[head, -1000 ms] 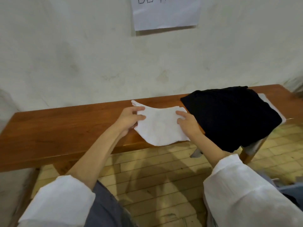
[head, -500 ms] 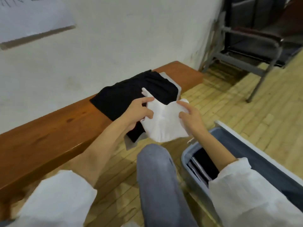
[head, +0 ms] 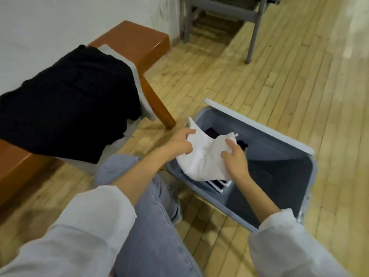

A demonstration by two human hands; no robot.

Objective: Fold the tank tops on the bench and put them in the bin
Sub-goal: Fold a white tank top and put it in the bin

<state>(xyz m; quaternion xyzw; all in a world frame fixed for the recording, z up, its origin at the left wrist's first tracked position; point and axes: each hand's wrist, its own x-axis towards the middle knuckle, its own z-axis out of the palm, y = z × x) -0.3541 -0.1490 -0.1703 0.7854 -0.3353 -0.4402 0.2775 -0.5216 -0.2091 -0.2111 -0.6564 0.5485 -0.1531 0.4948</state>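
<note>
Both hands, left hand (head: 180,143) and right hand (head: 234,158), pinch the folded white tank top (head: 203,158) over the bin's (head: 259,126) near-left rim, at five o'clock from the desk (head: 139,41). Released unevenly, the fold could spring open or snag that rim.

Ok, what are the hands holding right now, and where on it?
The folded white tank top, over the bin: left hand pinches its left edge, right hand its right edge.

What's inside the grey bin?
Inside the grey bin, dark folded clothes stand along the near side. The white tank top, held by both hands, covers the rest of them.
</note>
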